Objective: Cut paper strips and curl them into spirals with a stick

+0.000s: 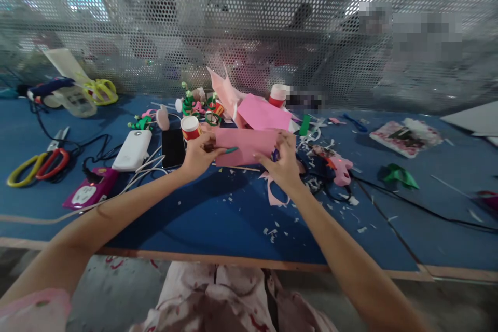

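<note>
At twelve o'clock over the tabletop (187, 223), our left hand (199, 156) and right hand (283, 163) both have a closed grip on opposite ends of the pink sheet (247, 146); light, even pinching and gentle tension help us avoid creases.

A grey metal sheet (249, 31) punched with rows of small round holes stands along the far edge of the blue-topped table (218, 218), bright light showing through it in patches near its upper left and upper right. Along the table's near edge runs a brown strip (187, 258), and below it lies a grey floor (112, 295), red marks on it near the left.
</note>
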Demonstrator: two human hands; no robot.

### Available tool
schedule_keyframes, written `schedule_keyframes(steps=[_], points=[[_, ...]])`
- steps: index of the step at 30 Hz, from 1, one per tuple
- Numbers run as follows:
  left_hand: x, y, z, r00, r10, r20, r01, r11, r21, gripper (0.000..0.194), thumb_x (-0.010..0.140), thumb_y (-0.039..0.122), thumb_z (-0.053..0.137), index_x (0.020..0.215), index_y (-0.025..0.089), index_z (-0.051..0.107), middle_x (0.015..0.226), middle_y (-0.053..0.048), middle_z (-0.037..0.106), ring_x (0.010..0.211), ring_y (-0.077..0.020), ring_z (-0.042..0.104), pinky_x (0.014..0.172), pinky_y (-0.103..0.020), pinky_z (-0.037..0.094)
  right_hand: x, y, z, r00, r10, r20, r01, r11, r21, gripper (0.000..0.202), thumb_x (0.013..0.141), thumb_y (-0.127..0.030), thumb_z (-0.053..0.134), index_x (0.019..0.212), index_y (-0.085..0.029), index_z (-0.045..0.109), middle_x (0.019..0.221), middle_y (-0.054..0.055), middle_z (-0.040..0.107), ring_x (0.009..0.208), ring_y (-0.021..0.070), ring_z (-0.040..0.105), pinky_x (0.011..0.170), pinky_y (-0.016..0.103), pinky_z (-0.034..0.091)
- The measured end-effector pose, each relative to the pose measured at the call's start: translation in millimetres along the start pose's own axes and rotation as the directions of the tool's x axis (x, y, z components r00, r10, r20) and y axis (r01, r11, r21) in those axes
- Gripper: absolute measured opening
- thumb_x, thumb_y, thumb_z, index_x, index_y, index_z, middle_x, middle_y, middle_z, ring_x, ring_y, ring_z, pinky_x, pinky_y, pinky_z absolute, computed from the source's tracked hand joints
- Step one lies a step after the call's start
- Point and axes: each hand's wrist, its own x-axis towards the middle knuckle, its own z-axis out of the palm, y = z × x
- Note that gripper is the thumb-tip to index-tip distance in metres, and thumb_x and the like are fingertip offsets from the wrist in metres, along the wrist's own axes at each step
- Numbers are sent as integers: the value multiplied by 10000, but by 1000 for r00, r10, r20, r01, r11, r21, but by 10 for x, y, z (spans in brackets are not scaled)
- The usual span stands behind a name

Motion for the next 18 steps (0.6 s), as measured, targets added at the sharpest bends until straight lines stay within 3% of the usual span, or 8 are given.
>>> schedule_keyframes(steps=[2,6,9,11,13,14,16,18], points=[[4,-5,9,1000,-21,15,21,999,-27,260,608,257,706,800,117,600,778,-40,668,711,-129,628,662,-247,540,-1,-5,22,999,37,-32,-34,996,85,477,591,-496,694,957,-198,622,1111,103,528,1085,257,480,901,394,413],[48,-31,-50,989,-121,88,123,992,-17,263,639,287,674,822,122,582,716,-20,652,624,-110,616,595,-223,526,19,-7,21,953,287,95,-303,900,312,313,612,-418,698,784,-158,673,797,55,667,759,211,611,697,345,487],[120,-54,-160,968,-201,151,166,963,213,253,826,308,426,781,121,593,622,-31,630,542,-115,603,555,-241,511,74,4,-38,907,416,66,-406,823,398,329,543,-363,752,785,-152,679,744,38,695,689,192,624,666,322,497],[157,-51,-233,967,-201,157,100,864,493,260,841,255,381,838,124,605,660,-50,636,551,-135,602,578,-275,503,119,29,-88,867,495,54,-458,750,476,381,493,-337,780,810,-154,674,727,30,703,662,185,632,664,324,511],[168,-21,-282,983,-145,116,9,662,749,242,779,194,468,983,129,580,821,-85,641,691,-188,616,655,-332,498,152,61,-125,831,553,55,-488,680,547,416,443,-303,805,804,-151,668,728,31,709,653,183,640,670,327,526],[164,5,-295,991,-92,95,-28,558,829,325,741,172,508,1061,131,544,934,-111,618,797,-223,605,696,-360,491,160,75,-135,821,568,65,-498,654,569,426,420,-281,815,796,-150,666,733,32,711,654,182,644,674,327,532],[150,73,-301,995,21,99,-99,424,900,465,684,162,561,1142,130,484,1113,-152,527,984,-280,526,767,-405,470,156,88,-132,809,580,100,-515,616,596,451,385,-236,829,796,-150,663,735,31,714,652,182,650,675,327,541],[142,154,-290,984,92,152,-177,419,891,431,690,184,557,1113,128,493,1134,-152,494,1054,-292,464,830,-433,437,125,67,-102,800,579,159,-544,586,601,481,381,-207,831,827,-154,661,739,29,715,650,182,656,673,327,547]])
